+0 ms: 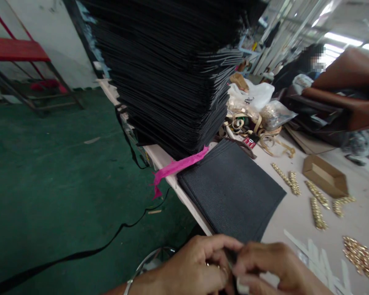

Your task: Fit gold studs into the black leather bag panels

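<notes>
My left hand [190, 268] and my right hand [273, 260] meet at the bottom of the view, close to the table's near edge. Fingers of both are closed on a narrow dark strip [231, 257]; it is blurred and mostly covered, so its exact kind is unclear. A bit of gold-coloured metal shows between my left fingers. Just beyond my hands lies a low pile of black leather panels [233, 188]. Behind it rises a tall stack of black sheets [166, 94], with a pink strip [181, 164] sticking out from its base.
On the table's right are gold chains [318, 213], an open cardboard tray [326, 175] and pale strips [322, 258]. Plastic bags [275, 114] and brown bags [332, 102] stand farther back, near another person [295, 67]. A black strap [110, 241] trails at left over the green floor.
</notes>
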Motion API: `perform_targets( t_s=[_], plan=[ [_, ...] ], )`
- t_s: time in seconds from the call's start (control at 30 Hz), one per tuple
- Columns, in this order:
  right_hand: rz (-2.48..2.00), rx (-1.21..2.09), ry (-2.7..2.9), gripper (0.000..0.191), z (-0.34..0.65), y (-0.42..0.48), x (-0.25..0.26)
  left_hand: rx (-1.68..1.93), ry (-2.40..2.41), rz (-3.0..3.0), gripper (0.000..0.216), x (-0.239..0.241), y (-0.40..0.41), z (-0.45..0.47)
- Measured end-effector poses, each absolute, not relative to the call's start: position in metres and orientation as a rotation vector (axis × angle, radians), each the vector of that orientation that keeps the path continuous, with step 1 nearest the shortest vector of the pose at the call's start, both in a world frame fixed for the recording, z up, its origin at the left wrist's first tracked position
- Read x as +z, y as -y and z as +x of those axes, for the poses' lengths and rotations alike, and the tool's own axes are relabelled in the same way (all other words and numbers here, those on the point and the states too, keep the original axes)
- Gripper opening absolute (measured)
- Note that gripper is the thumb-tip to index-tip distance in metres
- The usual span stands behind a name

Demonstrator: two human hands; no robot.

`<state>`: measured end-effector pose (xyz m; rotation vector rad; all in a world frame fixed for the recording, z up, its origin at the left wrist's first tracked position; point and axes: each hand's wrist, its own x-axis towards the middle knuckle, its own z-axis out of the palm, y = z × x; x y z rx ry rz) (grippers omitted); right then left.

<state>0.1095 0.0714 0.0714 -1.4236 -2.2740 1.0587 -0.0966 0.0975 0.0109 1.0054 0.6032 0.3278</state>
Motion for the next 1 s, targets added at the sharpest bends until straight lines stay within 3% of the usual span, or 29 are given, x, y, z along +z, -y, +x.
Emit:
perform_targets(
  t_s=[0.13,0.23,0.47,0.73,1.0],
  plan=[
    [-1.768,0.551,1.969,0.021,0.118,-0.108,0.052,0.627,-0.824,0.806,0.036,0.004,-0.088,-0.102],
    [-1.785,0.349,1.966,0.021,0.121,-0.124,0.032,0.737,-0.95,0.726,0.039,-0.003,-0.08,-0.104],
    [-1.723,0.808,1.975,0.023,0.118,-0.089,0.038,0.894,-0.799,0.604,0.042,-0.006,-0.077,-0.098],
    [-1.787,1.225,1.426,0.027,0.119,-0.081,0.022,0.959,-0.925,0.697,0.05,-0.001,-0.067,-0.096],
    [-1.702,1.384,1.377,0.021,0.107,-0.091,0.023,0.836,-0.843,0.651,0.034,0.006,-0.068,-0.084]
  ],
)
